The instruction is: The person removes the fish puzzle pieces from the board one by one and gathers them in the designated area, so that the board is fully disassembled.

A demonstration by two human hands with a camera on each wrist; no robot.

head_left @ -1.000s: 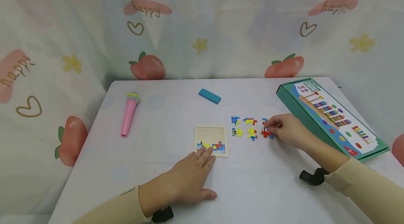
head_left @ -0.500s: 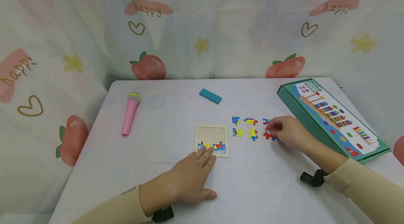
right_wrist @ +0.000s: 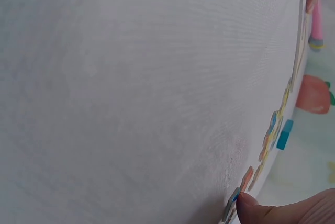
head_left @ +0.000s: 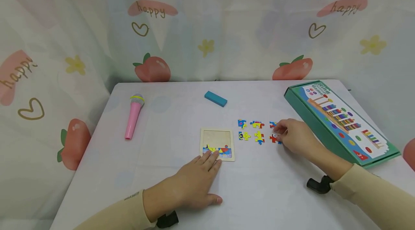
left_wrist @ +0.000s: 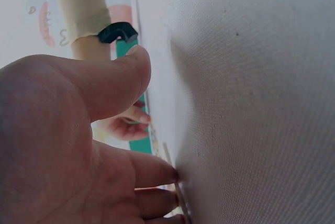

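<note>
My left hand lies flat with fingers extended, fingertips resting on the near edge of a square wooden puzzle tray. Brightly printed puzzle pieces fill the tray's lower part; bare wood shows above them. To the right, several loose jigsaw pieces sit in two rows. My right hand is at the right end of these rows, its thumb and curled fingers pinching the edge of a red and blue puzzle piece. In the right wrist view the thumb presses against that piece's edge, low at the table.
A green game box stands at the right, close beyond my right forearm. Behind the tray lies a blue block. A pink toy microphone lies at the left of the white table.
My right hand shifts slightly at the red and blue piece, which moves a little and shows more of the piece above it. My left hand stays on the tray.
</note>
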